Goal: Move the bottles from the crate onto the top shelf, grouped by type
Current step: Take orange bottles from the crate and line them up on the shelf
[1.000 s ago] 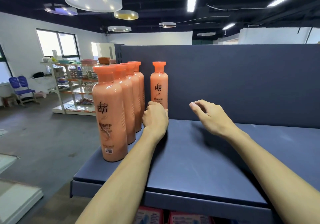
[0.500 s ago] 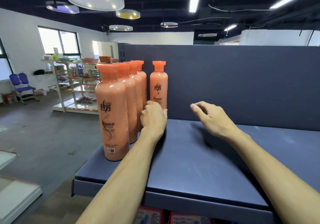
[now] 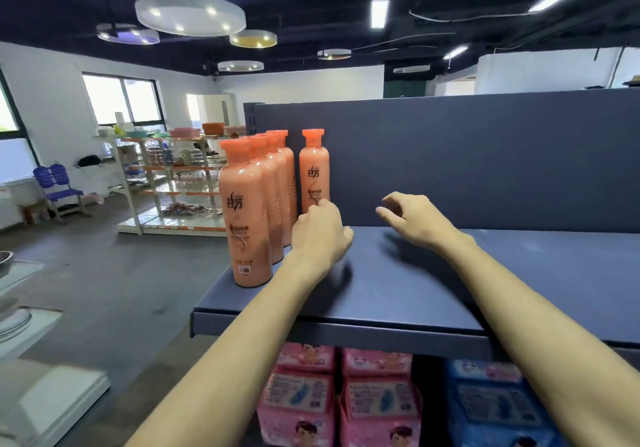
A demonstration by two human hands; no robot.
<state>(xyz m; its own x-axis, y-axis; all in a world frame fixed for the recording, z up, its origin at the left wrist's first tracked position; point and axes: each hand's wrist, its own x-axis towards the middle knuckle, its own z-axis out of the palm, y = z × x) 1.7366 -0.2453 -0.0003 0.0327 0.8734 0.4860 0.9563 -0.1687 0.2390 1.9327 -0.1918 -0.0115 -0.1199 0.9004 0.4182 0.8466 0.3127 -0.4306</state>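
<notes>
Several orange bottles stand in a row along the left end of the dark blue top shelf. One more orange bottle stands apart by the back panel. My left hand is in front of its lower part, with loosely curled fingertips at its label. The thumb sticks out to the right, off the bottle, and the bottle's base is hidden behind the hand. My right hand hovers over the shelf to the right, fingers loosely bent, holding nothing. No crate is in view.
The upright back panel closes off the rear of the shelf. Pink packs and blue packs fill the shelf below. A white rack of goods and a blue chair stand across the floor at left.
My left thumb has moved off the lone bottle to the right. The view has tilted down, so the packs on the lower shelf now show. My right hand stays almost still.
</notes>
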